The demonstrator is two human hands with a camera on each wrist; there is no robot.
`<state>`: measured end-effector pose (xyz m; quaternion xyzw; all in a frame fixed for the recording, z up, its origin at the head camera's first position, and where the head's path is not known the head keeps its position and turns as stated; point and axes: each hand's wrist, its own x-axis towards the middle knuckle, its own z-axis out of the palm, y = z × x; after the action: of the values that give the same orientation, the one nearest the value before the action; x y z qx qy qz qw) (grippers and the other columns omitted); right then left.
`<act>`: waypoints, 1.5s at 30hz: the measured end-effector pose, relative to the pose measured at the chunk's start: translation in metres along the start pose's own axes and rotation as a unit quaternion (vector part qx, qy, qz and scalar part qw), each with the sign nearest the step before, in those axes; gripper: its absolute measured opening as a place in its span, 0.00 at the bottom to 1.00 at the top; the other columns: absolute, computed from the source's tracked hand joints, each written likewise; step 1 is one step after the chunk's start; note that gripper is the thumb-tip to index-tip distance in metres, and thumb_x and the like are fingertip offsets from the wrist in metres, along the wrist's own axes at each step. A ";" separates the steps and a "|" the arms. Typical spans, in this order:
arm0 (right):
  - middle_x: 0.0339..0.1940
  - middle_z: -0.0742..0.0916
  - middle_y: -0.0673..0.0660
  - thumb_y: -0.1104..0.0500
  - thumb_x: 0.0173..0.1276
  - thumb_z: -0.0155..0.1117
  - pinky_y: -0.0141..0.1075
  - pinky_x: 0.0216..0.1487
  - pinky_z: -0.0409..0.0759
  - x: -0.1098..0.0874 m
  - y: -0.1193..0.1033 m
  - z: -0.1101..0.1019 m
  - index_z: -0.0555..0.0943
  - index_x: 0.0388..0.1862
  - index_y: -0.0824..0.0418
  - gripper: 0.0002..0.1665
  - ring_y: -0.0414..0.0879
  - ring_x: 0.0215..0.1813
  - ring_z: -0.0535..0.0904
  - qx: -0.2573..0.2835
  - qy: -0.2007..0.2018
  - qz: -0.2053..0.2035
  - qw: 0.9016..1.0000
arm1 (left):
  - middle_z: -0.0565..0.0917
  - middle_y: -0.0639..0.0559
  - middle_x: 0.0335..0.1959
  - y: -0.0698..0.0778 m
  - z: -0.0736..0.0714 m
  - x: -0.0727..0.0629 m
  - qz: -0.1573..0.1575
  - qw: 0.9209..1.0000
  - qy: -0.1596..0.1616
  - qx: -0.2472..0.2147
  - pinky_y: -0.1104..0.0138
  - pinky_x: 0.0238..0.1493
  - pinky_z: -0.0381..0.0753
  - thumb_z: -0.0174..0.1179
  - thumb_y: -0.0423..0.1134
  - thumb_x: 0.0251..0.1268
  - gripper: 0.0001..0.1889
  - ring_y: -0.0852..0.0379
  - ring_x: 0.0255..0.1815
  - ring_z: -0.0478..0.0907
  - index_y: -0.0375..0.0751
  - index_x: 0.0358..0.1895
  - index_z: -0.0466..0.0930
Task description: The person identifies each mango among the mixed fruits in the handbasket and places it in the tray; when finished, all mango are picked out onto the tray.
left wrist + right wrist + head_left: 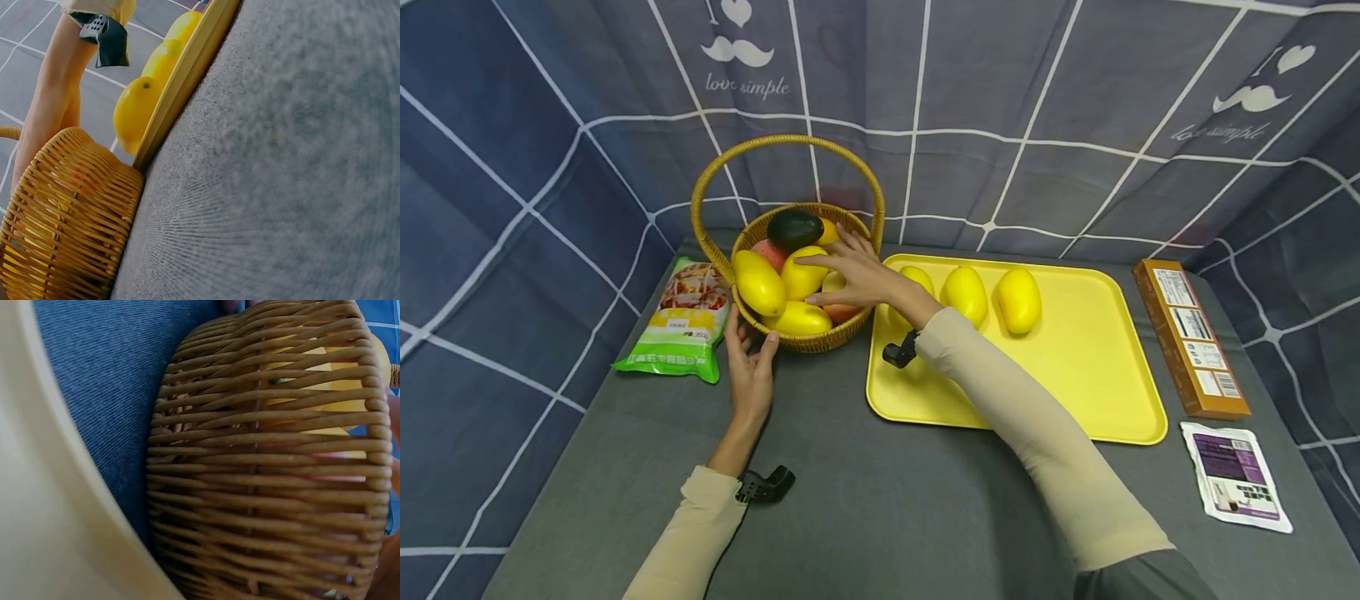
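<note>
Over a wicker basket (835, 337) on the desk (880, 508), a person's right hand (861, 271) is spread open among the fruit, with no clear grip on any piece. The left hand (751, 371) rests against the basket's near left side, fingers and thumb apart. Inside lie several yellow fruits (758, 285), a dark green one (795, 229) and some reddish fruit (769, 252). Just right, three yellow fruits (1019, 300) sit along the far edge of a yellow tray (1090, 367). The work looks partway: fruit is split between basket and tray. A green bag (681, 325) stands left; a brown box (1187, 333) and white-edged pouch (1237, 479) lie right.
</note>
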<state>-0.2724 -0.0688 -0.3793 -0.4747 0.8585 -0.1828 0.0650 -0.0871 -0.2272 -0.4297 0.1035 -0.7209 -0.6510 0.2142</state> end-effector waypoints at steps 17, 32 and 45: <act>0.69 0.68 0.61 0.43 0.56 0.75 0.50 0.69 0.65 -0.002 -0.005 -0.010 0.79 0.64 0.48 0.36 0.53 0.74 0.60 0.053 0.100 -0.047 0.992 | 0.58 0.33 0.72 0.000 0.002 0.000 0.007 1.000 0.002 -0.010 0.74 0.48 0.68 0.51 0.34 0.74 0.37 0.42 0.68 0.61 0.39 0.79 0.42; 0.68 0.61 0.62 0.41 0.46 0.81 0.46 0.63 0.72 -0.026 0.004 -0.022 0.68 0.66 0.52 0.50 0.53 0.67 0.64 0.119 0.155 -0.037 0.980 | 0.59 0.32 0.72 0.001 0.002 -0.001 0.007 1.000 0.000 0.004 0.70 0.48 0.67 0.51 0.34 0.75 0.37 0.42 0.67 0.62 0.40 0.79 0.41; 0.68 0.60 0.61 0.40 0.41 0.83 0.48 0.60 0.75 -0.033 0.008 -0.016 0.67 0.61 0.51 0.52 0.56 0.63 0.69 0.127 0.195 -0.004 0.973 | 0.60 0.32 0.71 0.002 0.001 -0.001 0.011 1.000 -0.002 0.001 0.73 0.46 0.68 0.50 0.33 0.75 0.37 0.41 0.67 0.62 0.39 0.79 0.41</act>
<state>-0.2658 -0.0333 -0.3697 -0.4212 0.8225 -0.3798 -0.0443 -0.0864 -0.2252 -0.4285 0.0945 -0.7230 -0.6483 0.2195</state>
